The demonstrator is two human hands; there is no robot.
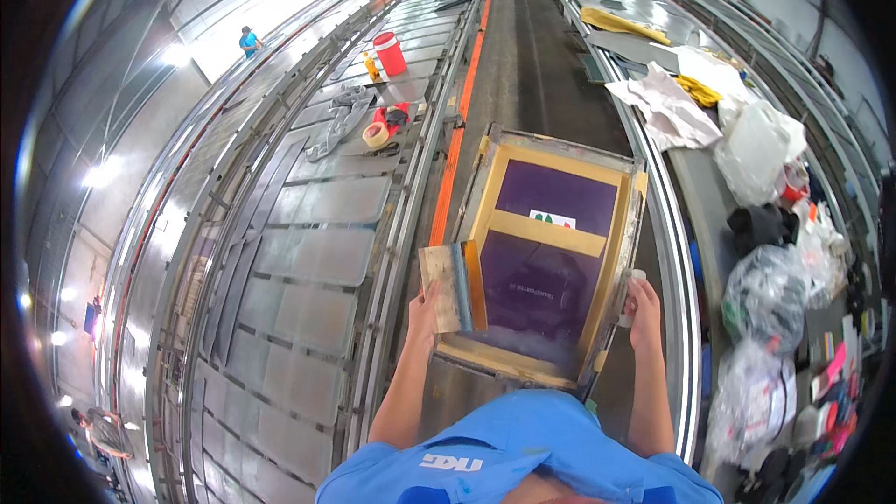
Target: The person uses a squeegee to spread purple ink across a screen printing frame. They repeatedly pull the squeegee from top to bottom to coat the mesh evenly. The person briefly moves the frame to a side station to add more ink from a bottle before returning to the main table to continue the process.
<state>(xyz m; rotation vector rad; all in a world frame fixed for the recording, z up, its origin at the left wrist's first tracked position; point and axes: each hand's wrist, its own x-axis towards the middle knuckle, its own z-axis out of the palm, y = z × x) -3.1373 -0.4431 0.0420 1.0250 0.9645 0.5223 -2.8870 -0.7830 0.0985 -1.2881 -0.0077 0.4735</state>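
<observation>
A screen-printing frame [602,369] tilts in front of my body, its purple mesh bordered with tan tape. My left hand [423,315] is closed on the wooden handle of a squeegee [439,280]. The squeegee's orange blade edge overlaps the left side of the frame. At the frame's right edge, my right hand [642,308] is closed around a small white piece [633,291], whose kind I cannot make out. The frame hides where this hand meets its side. A small white label with green and red marks [553,219] shows in the mesh's upper window.
Long printing tables [308,243] run along the left, with a red cooler [390,54], a yellow bottle [371,67] and a tape roll [375,135] on them. On the right table lie plastic bags [765,289], white paper [667,107] and yellow cloth [623,24]. People stand far left.
</observation>
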